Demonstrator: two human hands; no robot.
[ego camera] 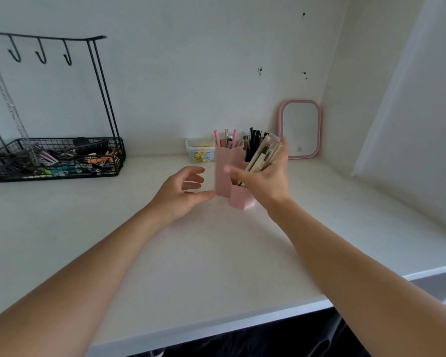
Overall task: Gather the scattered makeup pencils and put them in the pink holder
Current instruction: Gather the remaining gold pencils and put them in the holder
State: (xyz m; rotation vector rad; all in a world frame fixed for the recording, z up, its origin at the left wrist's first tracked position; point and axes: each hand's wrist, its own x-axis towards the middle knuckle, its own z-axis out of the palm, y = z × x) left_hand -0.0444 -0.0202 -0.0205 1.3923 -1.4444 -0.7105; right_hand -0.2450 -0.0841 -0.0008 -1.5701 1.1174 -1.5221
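— Pink plastic, that's the first thing I pick out: the pink holder stands upright on the white tabletop, a little toward one o'clock from the centre of my view. It has a taller compartment at the back and a lower one in front.

— What's in it?

— The tall compartment holds several upright sticks, two of them pink-capped. To its right stands a cluster of black pencils. At twelve o'clock behind the holder sits a small clear box of pastel bits. Far over at nine o'clock, a black wire basket is packed with hair clips, and its rack of hooks carries a hanging chain.

— And the hands?

— My right hand grips a bundle of pale makeup pencils, fingers curled round them, their lower ends angled down at the holder's low front compartment. I can't tell whether the tips are inside. My left hand holds nothing, fingers loosely spread, thumb tip right at the holder's left wall; touching or not, I can't say.

— Anything else?

— A pink-framed mirror leans on the wall at two o'clock.
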